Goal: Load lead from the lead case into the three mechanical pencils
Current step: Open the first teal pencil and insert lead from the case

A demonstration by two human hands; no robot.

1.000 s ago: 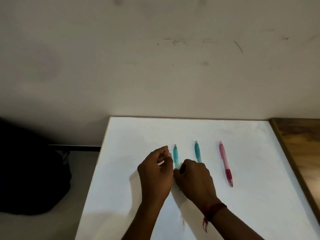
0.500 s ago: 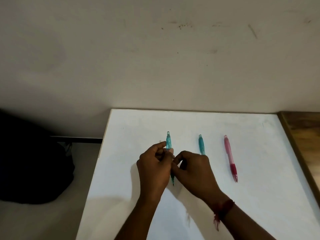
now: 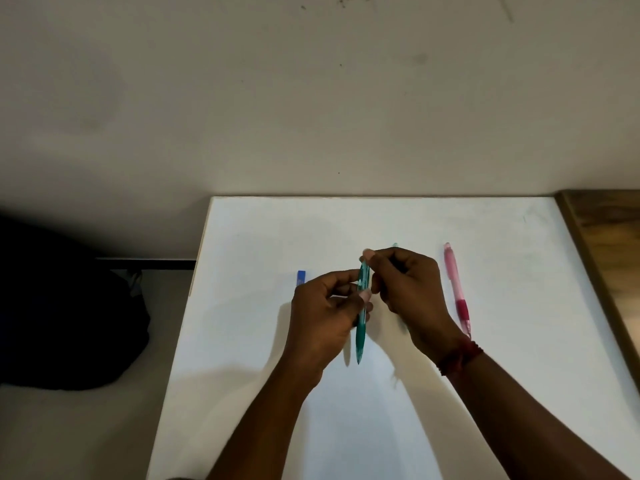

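Holding the teal pencil (image 3: 361, 337) clear of the table (image 3: 519, 375): long axis runs away from you, tip nearest you. Left hand (image 3: 318, 313) grips mid-barrel; right hand (image 3: 412, 292) pinches the far cap end. Lead case (image 3: 302, 277) lies just left of your left hand. Since half a second ago: pencil raised, case uncovered.

Plain room, home or office unclear: white counter (image 3: 485, 410) against scuffed bare wall (image 3: 311, 98) at 12 o'clock; dark bag (image 3: 62, 323) on floor (image 3: 69, 431), 9 o'clock.
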